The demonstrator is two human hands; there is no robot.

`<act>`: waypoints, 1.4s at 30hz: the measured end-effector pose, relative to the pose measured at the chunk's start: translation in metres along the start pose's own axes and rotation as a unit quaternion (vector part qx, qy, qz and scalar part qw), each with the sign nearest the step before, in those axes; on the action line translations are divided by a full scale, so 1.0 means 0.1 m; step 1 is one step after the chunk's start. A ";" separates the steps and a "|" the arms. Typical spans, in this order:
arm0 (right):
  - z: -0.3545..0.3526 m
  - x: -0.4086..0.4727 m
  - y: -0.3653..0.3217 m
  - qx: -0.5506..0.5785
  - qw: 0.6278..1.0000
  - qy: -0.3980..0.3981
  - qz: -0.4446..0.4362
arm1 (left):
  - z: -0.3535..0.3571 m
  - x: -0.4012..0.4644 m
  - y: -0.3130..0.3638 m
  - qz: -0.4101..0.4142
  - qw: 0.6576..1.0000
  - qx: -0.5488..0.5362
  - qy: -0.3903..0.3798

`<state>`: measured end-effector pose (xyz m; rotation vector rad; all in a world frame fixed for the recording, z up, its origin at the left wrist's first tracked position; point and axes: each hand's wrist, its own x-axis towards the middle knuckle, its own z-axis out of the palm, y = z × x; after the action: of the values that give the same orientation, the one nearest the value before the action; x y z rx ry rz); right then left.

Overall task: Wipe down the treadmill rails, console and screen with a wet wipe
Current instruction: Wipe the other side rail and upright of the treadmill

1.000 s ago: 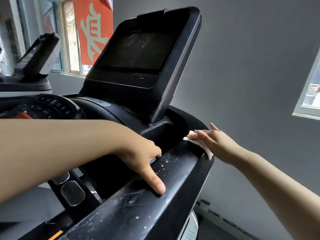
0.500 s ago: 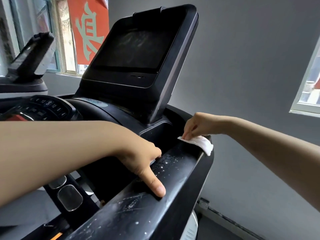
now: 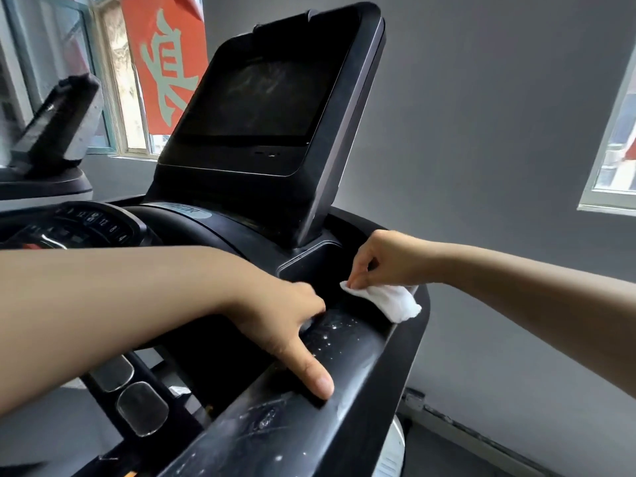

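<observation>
The black treadmill's right rail (image 3: 347, 370) runs from bottom centre up to the right, speckled with white spots and smears. My left hand (image 3: 285, 325) grips this rail, thumb lying along its top. A white wet wipe (image 3: 392, 301) lies on the rail's far end. My right hand (image 3: 382, 259) pinches the wipe's left corner from above. The dark screen (image 3: 254, 98) stands tilted above the console (image 3: 192, 232) and shows faint streaks.
A second treadmill's console (image 3: 58, 125) stands at the far left. Behind are a window with a red banner (image 3: 165, 60), a grey wall, and another window (image 3: 616, 139) at the right. Silver pulse-grip plates (image 3: 141, 407) sit on the inner handle at lower left.
My right hand went from lying flat on the wipe to lifting above it and pinching its left corner. The wipe now spreads along the rail end. My left hand has kept its grip.
</observation>
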<state>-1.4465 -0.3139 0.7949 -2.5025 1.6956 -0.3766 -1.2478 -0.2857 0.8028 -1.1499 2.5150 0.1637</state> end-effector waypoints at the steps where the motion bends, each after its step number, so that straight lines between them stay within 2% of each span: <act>1: -0.01 0.00 0.01 -0.013 1.000 0.018 0.009 | -0.05 0.00 0.01 0.005 0.999 -0.034 0.021; 4: -0.04 -0.06 0.10 0.063 0.997 0.039 0.019 | -0.18 0.12 0.05 0.066 0.969 -0.133 0.197; 6: -0.03 -0.16 0.20 0.115 0.991 0.060 0.028 | -0.17 0.25 0.09 0.112 0.946 -0.159 0.260; 9: 0.10 -0.27 0.41 0.102 0.976 0.179 0.077 | -0.06 0.51 0.13 0.140 0.949 -0.134 0.247; 11: 0.30 -0.33 0.51 0.141 0.955 0.241 0.097 | -0.03 0.63 0.16 0.137 0.952 -0.124 0.244; 16: 0.65 -0.35 0.64 0.308 0.897 0.308 0.078 | -0.21 0.80 0.31 0.104 0.948 -0.091 0.286; 21: 0.78 -0.31 0.63 0.331 0.871 0.355 0.073 | -0.19 0.87 0.38 0.147 0.934 -0.091 0.313; 24: 0.83 -0.29 0.63 0.340 0.859 0.377 0.073 | -0.15 0.80 0.36 0.150 0.943 -0.044 0.294; 31: 0.84 -0.27 0.59 0.291 0.872 0.389 0.061 | 0.12 0.28 0.08 0.168 0.939 -0.079 0.291; 34: 0.85 -0.25 0.58 0.273 0.876 0.392 0.067 | 0.21 0.06 0.02 0.180 0.946 -0.059 0.262; 42: 0.89 -0.22 0.59 0.284 0.869 0.400 0.070 | -0.08 0.58 0.21 0.107 0.967 -0.014 0.231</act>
<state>-1.4846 -0.3205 0.6934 -1.8471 1.5873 -1.7848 -1.3010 -0.3149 0.7875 -1.0149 3.0562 -0.0200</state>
